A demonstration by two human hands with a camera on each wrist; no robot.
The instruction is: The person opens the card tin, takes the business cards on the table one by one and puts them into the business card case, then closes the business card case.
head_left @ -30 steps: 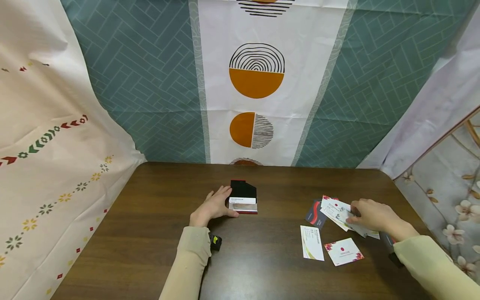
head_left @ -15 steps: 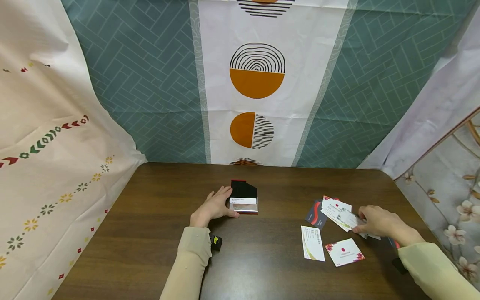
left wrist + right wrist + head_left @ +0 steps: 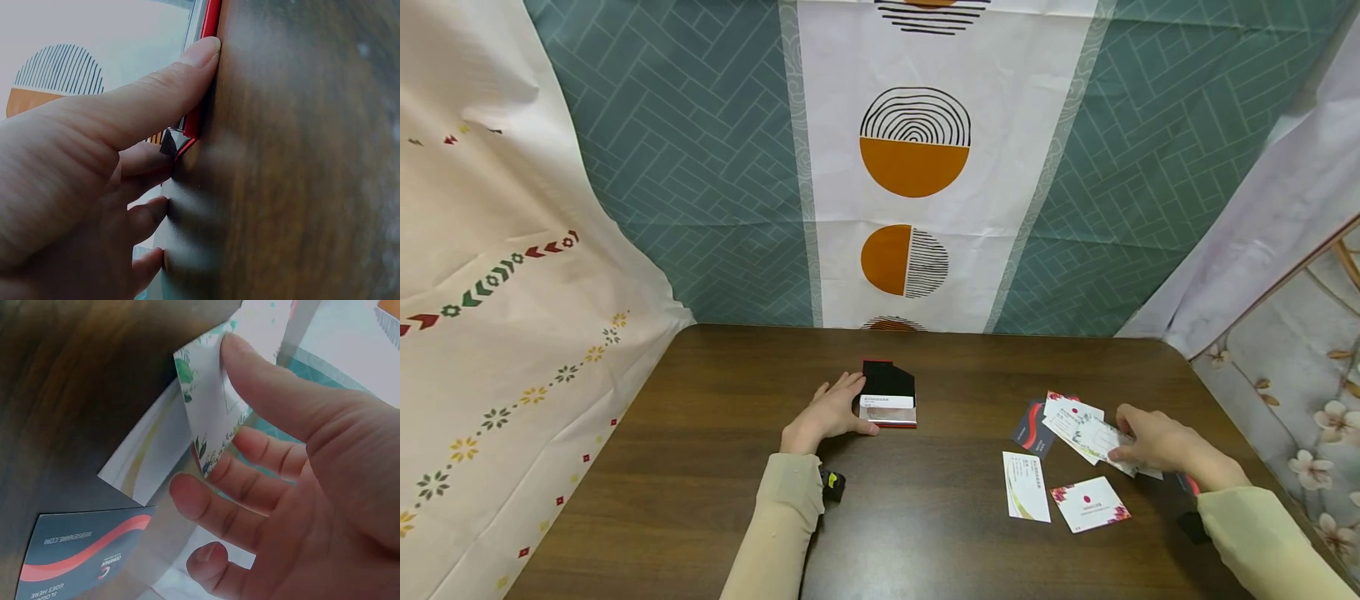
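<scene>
A black and red business card holder (image 3: 887, 382) lies on the table with a white card showing in it. My left hand (image 3: 827, 415) holds its left side; in the left wrist view the thumb lies along the holder's red edge (image 3: 211, 19) and a finger is at its corner. To the right, my right hand (image 3: 1161, 442) pinches a white business card with green leaves (image 3: 203, 394) between thumb and fingers. That card is tilted up at one corner over a white card with a yellow-green stripe (image 3: 147, 447). The palm side of the left hand is hidden in the head view.
Around the right hand lie a dark card with a red wave (image 3: 1034, 429), a white striped card (image 3: 1025, 486) and a white card with red flower corners (image 3: 1090, 504). Another dark card (image 3: 81, 550) lies below the right wrist. Patterned cloth (image 3: 722, 167) hangs behind the brown table (image 3: 917, 533).
The right hand has slid right and slightly toward the front along the card pile, uncovering more of the leaf-patterned card. The left hand and card holder have stayed put.
</scene>
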